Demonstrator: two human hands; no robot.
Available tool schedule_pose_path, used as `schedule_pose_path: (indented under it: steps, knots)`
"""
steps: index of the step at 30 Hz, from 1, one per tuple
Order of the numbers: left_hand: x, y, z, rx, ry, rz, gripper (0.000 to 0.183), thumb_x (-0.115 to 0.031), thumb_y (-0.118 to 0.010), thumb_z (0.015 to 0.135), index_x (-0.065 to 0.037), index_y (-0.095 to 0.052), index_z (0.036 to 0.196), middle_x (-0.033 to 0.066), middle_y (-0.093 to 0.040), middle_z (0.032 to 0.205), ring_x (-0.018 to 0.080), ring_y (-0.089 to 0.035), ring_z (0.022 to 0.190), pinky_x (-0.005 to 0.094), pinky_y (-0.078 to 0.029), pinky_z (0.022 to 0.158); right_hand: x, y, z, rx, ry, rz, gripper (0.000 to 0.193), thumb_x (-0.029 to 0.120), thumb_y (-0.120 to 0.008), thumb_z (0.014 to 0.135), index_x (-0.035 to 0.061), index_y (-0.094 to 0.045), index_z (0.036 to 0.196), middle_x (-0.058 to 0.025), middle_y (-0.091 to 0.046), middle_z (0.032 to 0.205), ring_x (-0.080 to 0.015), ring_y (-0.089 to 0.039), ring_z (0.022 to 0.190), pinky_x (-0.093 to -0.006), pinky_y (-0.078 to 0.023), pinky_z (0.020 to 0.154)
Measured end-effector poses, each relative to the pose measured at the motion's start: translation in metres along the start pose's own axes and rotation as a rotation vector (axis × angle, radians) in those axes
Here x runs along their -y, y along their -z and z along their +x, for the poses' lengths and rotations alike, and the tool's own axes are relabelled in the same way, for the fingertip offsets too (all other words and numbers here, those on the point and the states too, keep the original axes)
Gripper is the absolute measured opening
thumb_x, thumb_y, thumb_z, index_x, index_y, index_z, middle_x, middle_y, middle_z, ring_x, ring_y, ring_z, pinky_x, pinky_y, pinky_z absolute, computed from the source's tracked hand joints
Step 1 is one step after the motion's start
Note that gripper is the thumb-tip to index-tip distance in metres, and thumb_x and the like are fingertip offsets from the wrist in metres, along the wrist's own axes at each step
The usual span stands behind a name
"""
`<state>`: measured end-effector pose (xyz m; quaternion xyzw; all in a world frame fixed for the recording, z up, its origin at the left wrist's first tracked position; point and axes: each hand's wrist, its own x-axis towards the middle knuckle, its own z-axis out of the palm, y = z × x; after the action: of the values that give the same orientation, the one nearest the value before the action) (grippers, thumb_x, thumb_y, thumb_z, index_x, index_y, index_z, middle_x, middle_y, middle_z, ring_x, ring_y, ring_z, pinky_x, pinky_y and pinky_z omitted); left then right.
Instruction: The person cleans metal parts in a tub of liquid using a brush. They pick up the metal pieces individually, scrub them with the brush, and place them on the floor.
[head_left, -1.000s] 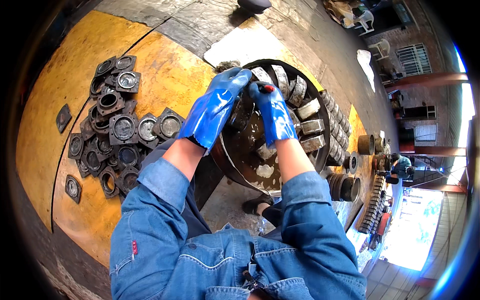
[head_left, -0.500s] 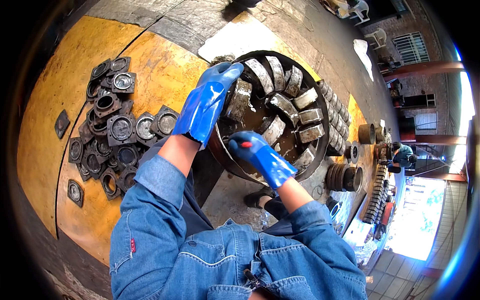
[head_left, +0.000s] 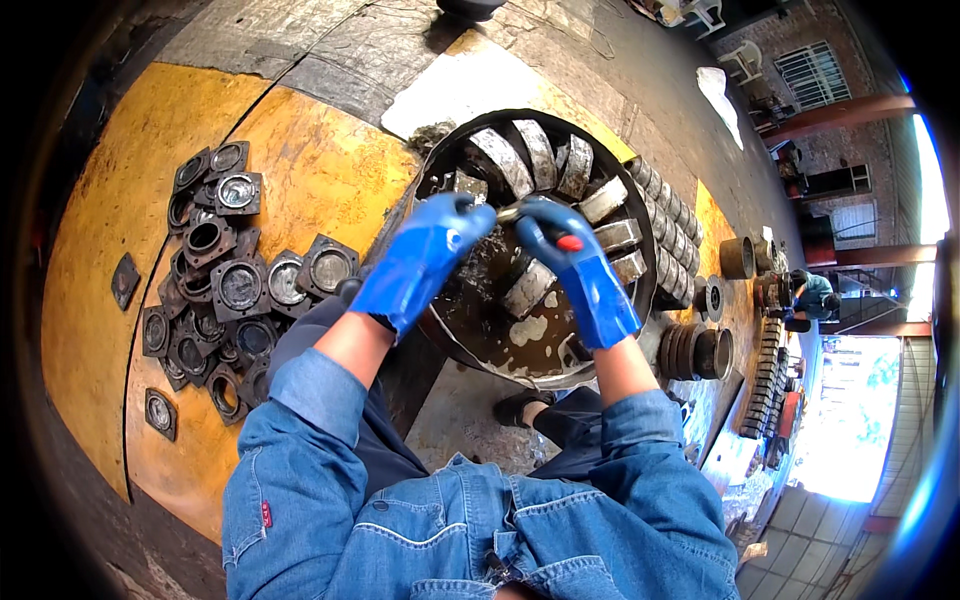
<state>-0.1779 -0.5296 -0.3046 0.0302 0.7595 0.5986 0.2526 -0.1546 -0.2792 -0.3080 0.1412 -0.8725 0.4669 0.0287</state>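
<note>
My left hand (head_left: pixel 440 235), in a blue rubber glove, is closed above a round metal tub (head_left: pixel 460 345) of murky liquid. What its fingers grip, if anything, is hidden. Close beside it my right hand (head_left: pixel 558 240), gloved the same way, closes around a tool whose red end (head_left: pixel 570 243) shows at the fist; its kind I cannot make out. A small pale piece (head_left: pixel 508 214) shows between the two hands. Curved metal blocks (head_left: pixel 500 160) lean along the tub's far and right sides, and another metal block (head_left: pixel 465 186) shows just beyond my left fingers. Dark liquid is disturbed below my hands.
Square dark flanges with round openings (head_left: pixel 240 285) lie in a heap on the yellow floor sheet (head_left: pixel 95 350) at left. Stacked cylindrical parts (head_left: pixel 668 220) stand right of the tub, with ribbed rings (head_left: pixel 690 352) nearer. A person (head_left: pixel 815 297) is far right.
My left hand has moved nearer, off the tub's far-left rim. My right hand has risen from the near part of the tub to meet it. The large block by my left hand no longer shows fully.
</note>
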Motion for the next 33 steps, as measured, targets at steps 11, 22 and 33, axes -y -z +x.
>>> schedule_pose_path:
  steps: [11, 22, 33]
  knots:
    - [-0.018, -0.041, -0.027, 0.183, 0.037, 0.368, 0.07, -0.056, -0.065, 0.089, -0.005, -0.065, 0.137, 0.0221, -0.069, 0.131, 0.0375, -0.065, 0.123, 0.0449, -0.05, 0.107, -0.089, -0.017, 0.09, -0.109, 0.034, 0.072, 0.025, 0.011, -0.075, 0.096, 0.0028, -0.074, 0.119, -0.0098, -0.073, 0.119, -0.0161, -0.069, 0.105, -0.0312, -0.056, 0.093]
    - [0.0, -0.052, -0.014, -0.037, -0.048, 0.395, 0.052, -0.047, -0.063, 0.091, -0.003, -0.073, 0.117, 0.0249, -0.073, 0.112, 0.0427, -0.068, 0.109, 0.0507, -0.054, 0.097, -0.045, -0.006, 0.143, 0.089, -0.173, 0.018, 0.027, 0.023, -0.075, 0.094, 0.0046, -0.077, 0.114, -0.0062, -0.079, 0.097, -0.0116, -0.071, 0.087, -0.0271, -0.058, 0.08]
    - [0.001, -0.045, -0.016, 0.228, 0.035, 0.461, 0.061, -0.056, -0.063, 0.089, -0.006, -0.072, 0.123, 0.0225, -0.072, 0.121, 0.0395, -0.067, 0.115, 0.0476, -0.051, 0.1, -0.037, 0.011, 0.013, 0.134, 0.091, -0.165, 0.016, 0.014, -0.075, 0.09, 0.0034, -0.077, 0.102, -0.0153, -0.077, 0.1, -0.0315, -0.076, 0.093, -0.0382, -0.06, 0.087]
